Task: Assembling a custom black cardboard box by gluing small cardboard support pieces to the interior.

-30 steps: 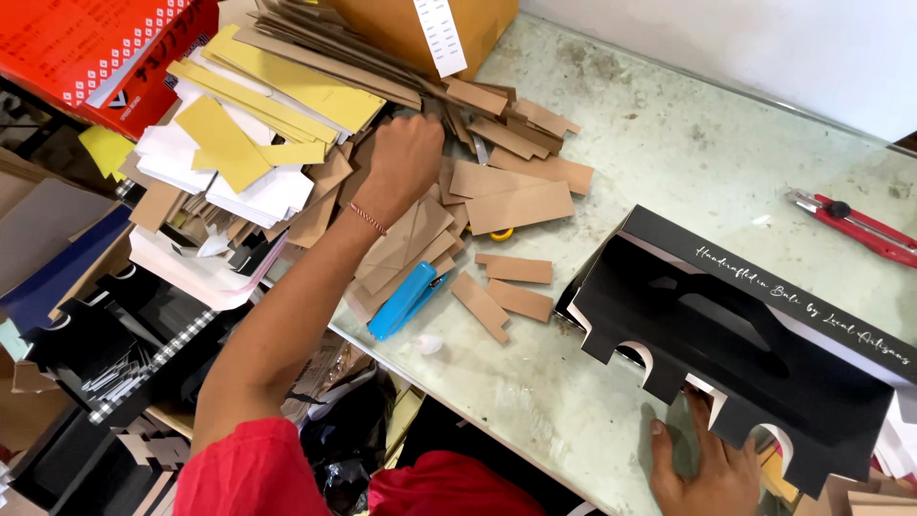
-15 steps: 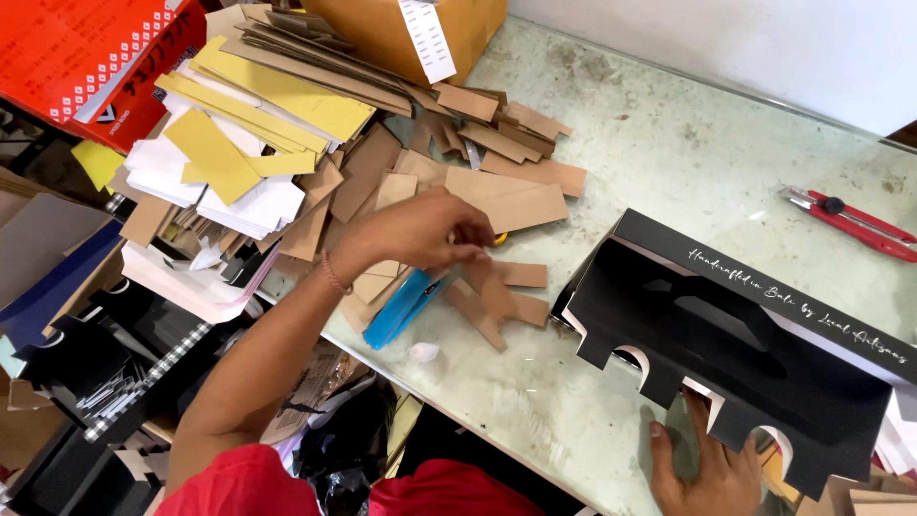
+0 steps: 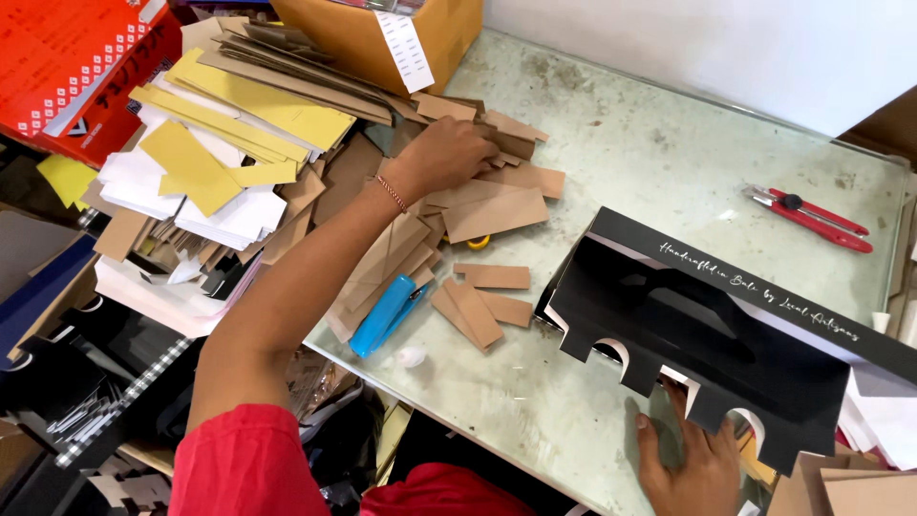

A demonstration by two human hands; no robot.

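Head view, nearest first: the right hand (image 3: 695, 468) lies flat on the counter (image 3: 669, 162), fingers spread apart and gripping nothing, its wrist cut off by the bottom edge. Its fingertips reach under the lower edge of one black cardboard carrier (image 3: 726, 330), which has arched cut-outs along that edge; the far end of the carrier runs out of the picture at the right. White sheets (image 3: 884, 411) beneath it are only partly seen.

Left of that, three loose brown card strips (image 3: 482, 298) lie flat on the counter, beside one blue tool (image 3: 382, 313) whose tip is hidden under brown card. A small yellow thing (image 3: 478, 242) peeks from under a card piece; what it is cannot be told.

Farther on, the left hand (image 3: 449, 153) rests on the heap of brown card pieces (image 3: 497, 196), fingers curled down onto the pieces; whether they pinch one cannot be told, since the fingertips are hidden. A thin bracelet (image 3: 390, 193) circles the wrist.

Beyond lie yellow sheets (image 3: 229, 124), one brown box (image 3: 382, 38) cut off at the top, one red crate (image 3: 76, 67), and one red cutter (image 3: 812, 218) at the far right.
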